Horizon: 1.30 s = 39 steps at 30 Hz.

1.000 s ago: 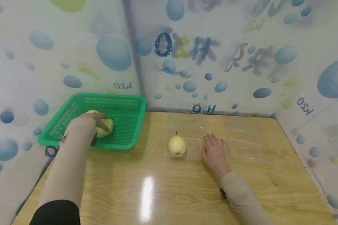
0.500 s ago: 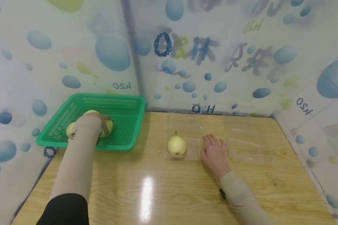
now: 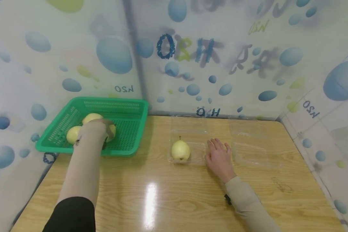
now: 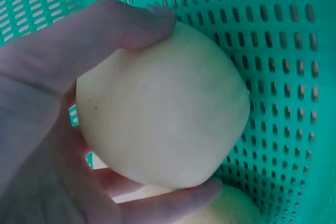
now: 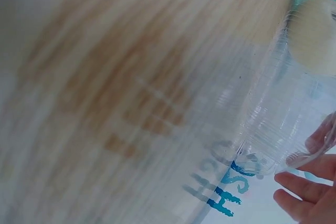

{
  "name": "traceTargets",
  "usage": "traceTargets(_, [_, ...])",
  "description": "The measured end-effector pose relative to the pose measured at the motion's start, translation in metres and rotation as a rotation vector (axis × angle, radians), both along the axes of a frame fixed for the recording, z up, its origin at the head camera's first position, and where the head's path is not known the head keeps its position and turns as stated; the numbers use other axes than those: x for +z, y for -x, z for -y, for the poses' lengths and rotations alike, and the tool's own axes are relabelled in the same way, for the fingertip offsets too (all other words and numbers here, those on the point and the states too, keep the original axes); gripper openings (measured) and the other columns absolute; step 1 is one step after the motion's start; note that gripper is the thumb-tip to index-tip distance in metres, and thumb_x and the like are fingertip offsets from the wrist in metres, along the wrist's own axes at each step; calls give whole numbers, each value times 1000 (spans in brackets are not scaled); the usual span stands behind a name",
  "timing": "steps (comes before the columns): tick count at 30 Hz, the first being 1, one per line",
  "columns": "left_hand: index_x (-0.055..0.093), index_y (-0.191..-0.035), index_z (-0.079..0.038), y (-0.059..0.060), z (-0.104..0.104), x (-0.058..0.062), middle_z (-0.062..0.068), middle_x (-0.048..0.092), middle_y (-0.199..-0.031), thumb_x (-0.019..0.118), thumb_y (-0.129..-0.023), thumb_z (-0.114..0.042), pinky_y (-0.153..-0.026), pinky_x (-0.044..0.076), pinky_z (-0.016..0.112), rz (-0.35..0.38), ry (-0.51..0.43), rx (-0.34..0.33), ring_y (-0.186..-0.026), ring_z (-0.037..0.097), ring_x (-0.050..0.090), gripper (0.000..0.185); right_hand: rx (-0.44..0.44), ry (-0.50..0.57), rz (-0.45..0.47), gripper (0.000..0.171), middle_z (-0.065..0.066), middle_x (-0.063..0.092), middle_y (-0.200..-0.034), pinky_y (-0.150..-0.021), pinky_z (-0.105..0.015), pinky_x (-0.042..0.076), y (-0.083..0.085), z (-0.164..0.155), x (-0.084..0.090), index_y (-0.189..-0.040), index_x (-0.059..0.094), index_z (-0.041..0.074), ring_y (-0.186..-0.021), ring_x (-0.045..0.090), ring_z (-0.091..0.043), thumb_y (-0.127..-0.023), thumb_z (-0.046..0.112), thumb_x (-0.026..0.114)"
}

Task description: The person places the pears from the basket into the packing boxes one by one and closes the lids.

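In the head view, my left hand (image 3: 105, 124) reaches into the green basket (image 3: 130, 152) at the left. Its fingers and thumb curl round a pale yellow pear (image 4: 163, 108), seen close up in the left wrist view. Under that pear shows part of another pear (image 4: 231, 208). My right hand (image 3: 219, 161) is at the right edge of a clear plastic box (image 3: 188, 129); in the right wrist view its digits lie on both sides of the box's rim, pinching it. One pear (image 3: 180, 150) sits in this box's front left corner, stem up.
Two more pears, one at the basket's left (image 3: 73, 134) and one behind it (image 3: 92, 117), lie beside my left forearm. A second clear plastic box (image 3: 250, 146) stands right of my right hand. Patterned walls border the wooden table (image 3: 174, 199) at the back and sides.
My left hand has shifted slightly right within the basket, closing round the pear, and its forearm now uncovers the pear at the left. The right hand and the box stay put.
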State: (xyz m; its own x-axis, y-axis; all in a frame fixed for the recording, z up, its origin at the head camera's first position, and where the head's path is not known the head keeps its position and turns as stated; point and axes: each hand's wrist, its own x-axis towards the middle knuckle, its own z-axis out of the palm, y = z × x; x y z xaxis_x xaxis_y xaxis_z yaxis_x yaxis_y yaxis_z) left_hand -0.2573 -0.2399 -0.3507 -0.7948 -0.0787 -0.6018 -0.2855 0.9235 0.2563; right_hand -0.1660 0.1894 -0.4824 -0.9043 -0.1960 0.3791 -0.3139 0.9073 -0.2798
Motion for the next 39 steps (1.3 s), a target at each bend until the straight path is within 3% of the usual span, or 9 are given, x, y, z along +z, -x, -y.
traceTargets(1, [17,-155,-24,1,2,-3,33,14,-149,65,-90,-24,-71,50,58,2,-12,11,-118,54,33,81,1,0,1,43,-23,56,-130,-101,-67,26,0,0,0,-125,60,-5,-128,44,-37,-84,6,62])
traceTargets(4, [16,-156,-22,13,12,-17,31,16,-151,62,-91,-31,-79,45,64,-25,-7,-66,-122,55,33,79,2,-6,2,43,-22,56,-130,-101,-67,27,0,2,1,-125,60,-5,-128,45,-37,-84,7,62])
traceTargets(8, [17,-154,-9,43,29,-40,32,18,-151,60,-90,-39,-96,26,75,-115,-33,-295,-132,56,22,82,4,-5,0,43,-23,56,-130,-101,-68,27,-1,2,1,-125,60,-5,-128,45,-37,-84,7,63])
traceTargets(11, [20,-151,-2,59,32,-47,33,22,-149,64,-88,-34,-102,21,71,-207,-99,-388,-134,54,20,83,2,-3,-3,43,-23,56,-130,-101,-68,27,-1,2,1,-125,59,-5,-127,45,-37,-84,7,63])
traceTargets(14, [27,-149,-3,64,27,-43,33,29,-145,67,-85,-28,-101,29,68,-278,-114,-402,-130,52,29,79,-2,-2,-5,43,-23,56,-129,-100,-68,27,-1,1,1,-125,59,-5,-127,45,-37,-84,6,63])
traceTargets(19, [33,-145,-6,57,16,-31,33,34,-137,68,-83,-24,-82,43,66,-376,-28,-360,-114,55,41,74,-3,0,-6,43,-23,56,-129,-100,-68,27,-1,0,1,-125,60,-5,-127,45,-37,-84,6,64])
traceTargets(27, [30,-146,-4,43,-4,-14,37,28,-141,68,-85,-21,-88,32,77,-495,90,-357,-119,67,28,74,-7,5,-1,43,-23,56,-130,-100,-68,27,-1,0,1,-126,60,-4,-126,45,-38,-84,6,62])
traceTargets(32, [33,-145,-4,38,-21,-6,35,35,-137,71,-84,-22,-82,39,74,-571,117,-380,-116,63,36,73,-9,6,-4,44,-23,56,-129,-100,-68,28,-1,0,1,-126,60,-5,-126,45,-39,-84,7,62])
traceTargets(39, [38,-141,-5,32,-48,0,30,41,-133,73,-83,-30,-74,46,68,-685,108,-333,-104,56,47,72,-9,10,1,44,-23,55,-130,-100,-68,27,-1,1,1,-126,59,-5,-126,45,-39,-84,7,63])
